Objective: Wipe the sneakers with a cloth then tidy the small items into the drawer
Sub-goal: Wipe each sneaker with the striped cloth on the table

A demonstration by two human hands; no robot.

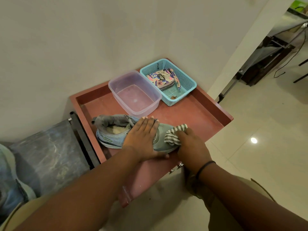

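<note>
Pressing flat on the sneaker (115,134), the left hand (141,135) steadies it on the worktop (200,114); the right hand (191,144) grips the striped cloth (175,132) against its toe.

A clear plastic tub (135,93) sits just beside a blue mesh basket (186,80), with a dark marbled surface (50,154) at left and glossy floor tiles (260,130) at right.

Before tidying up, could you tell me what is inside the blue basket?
The blue basket holds a floral pouch and a small brown item; anything beneath the pouch is hidden.
</note>
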